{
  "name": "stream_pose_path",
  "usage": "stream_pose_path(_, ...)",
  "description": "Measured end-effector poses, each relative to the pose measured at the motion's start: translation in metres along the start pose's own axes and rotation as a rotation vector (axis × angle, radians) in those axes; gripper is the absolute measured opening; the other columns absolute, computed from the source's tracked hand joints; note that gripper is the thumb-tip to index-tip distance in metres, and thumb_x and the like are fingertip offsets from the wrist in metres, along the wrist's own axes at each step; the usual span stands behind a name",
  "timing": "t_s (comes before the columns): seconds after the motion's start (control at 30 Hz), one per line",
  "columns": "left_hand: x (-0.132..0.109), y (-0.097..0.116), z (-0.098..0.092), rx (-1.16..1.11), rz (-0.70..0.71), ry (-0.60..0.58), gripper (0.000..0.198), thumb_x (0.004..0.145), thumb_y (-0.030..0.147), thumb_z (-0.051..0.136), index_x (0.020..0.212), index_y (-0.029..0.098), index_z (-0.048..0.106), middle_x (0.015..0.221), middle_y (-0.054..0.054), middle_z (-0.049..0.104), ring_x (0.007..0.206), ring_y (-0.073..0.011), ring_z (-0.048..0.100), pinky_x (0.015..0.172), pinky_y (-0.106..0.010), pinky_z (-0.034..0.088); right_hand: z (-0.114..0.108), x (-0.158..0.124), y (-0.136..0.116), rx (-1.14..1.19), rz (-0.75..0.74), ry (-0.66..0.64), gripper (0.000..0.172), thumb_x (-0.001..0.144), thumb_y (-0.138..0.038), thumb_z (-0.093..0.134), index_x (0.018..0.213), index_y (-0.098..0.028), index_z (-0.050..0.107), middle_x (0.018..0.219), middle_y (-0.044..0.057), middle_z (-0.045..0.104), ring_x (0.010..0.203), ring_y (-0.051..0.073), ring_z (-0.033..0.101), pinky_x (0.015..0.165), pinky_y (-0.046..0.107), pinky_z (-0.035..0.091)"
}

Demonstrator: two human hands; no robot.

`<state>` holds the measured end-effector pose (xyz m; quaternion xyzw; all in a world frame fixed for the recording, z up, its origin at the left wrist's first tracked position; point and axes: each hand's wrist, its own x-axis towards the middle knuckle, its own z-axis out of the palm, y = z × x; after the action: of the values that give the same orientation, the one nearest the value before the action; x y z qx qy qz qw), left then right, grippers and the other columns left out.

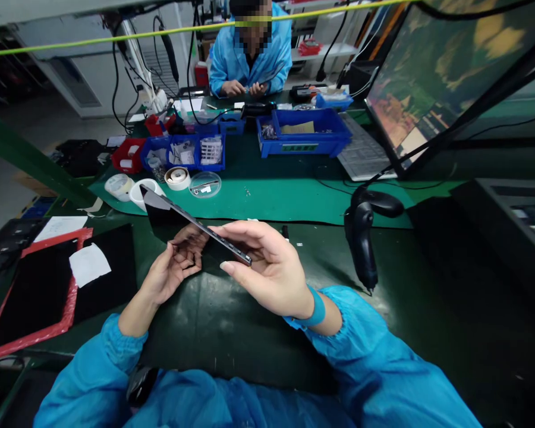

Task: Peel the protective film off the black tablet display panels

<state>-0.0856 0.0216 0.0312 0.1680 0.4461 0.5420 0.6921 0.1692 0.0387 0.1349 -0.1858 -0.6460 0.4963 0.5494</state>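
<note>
- My right hand [271,270] pinches a tilted dark panel [172,219].
- I can't tell whether my left hand [169,276] grips it.
- Red-bordered sheet [31,291]: left edge of the tabletop [249,324].

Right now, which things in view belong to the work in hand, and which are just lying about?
Apparently in use:
dark glossy panel, held in the right hand
left hand, near the panel's face

Seemingly lying about:
tape roll beside the round clear dish
black handheld tool, untouched
</note>
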Motion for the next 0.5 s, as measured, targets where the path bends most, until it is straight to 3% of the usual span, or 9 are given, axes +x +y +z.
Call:
stream_pose_path(0.17,-0.004,0.001,0.004,0.115,-0.014,-0.043,0.065,0.077,0.054,0.092,0.126,0.019,0.067,0.118,-0.016,0.077,0.109,-0.0319,0.076,0.088,-0.049,0.068,-0.005,0.002,0.001,-0.08,-0.027,-0.03,0.051,0.093,-0.018,0.075,0.141,-0.03,0.063,0.144,0.008,0.069,0.137,0.026,0.066,0.114,0.045,0.06)
stream_pose_path(0.3,-0.008,0.001,0.005,0.19,-0.016,-0.139,0.062,0.084,0.05,0.088,0.13,0.015,0.065,0.115,-0.019,0.077,0.095,-0.0281,0.078,0.076,-0.038,0.069,-0.01,0.003,0.002,-0.126,-0.098,-0.035,0.059,0.091,-0.016,0.077,0.144,-0.037,0.061,0.152,0.004,0.064,0.144,0.025,0.059,0.115,0.043,0.058)
stream_pose_path(0.43,-0.011,0.001,0.003,0.171,-0.021,-0.106,0.051,0.078,0.044,0.093,0.109,0.011,0.069,0.087,-0.013,0.076,0.064,-0.022,0.073,0.051,-0.03,0.064,-0.013,0.003,0.002,-0.2,-0.068,0.02,0.062,0.088,-0.025,0.083,0.144,-0.037,0.06,0.153,0.006,0.062,0.147,0.029,0.055,0.115,0.047,0.057)
stream_pose_path(0.5,-0.012,0.002,0.001,0.135,-0.026,-0.063,0.047,0.074,0.042,0.096,0.096,0.012,0.068,0.081,-0.009,0.074,0.061,-0.0205,0.071,0.048,-0.029,0.063,-0.014,0.004,0.004,-0.225,-0.04,0.058,0.06,0.087,-0.034,0.084,0.143,-0.035,0.061,0.154,0.008,0.059,0.148,0.031,0.053,0.113,0.048,0.058)
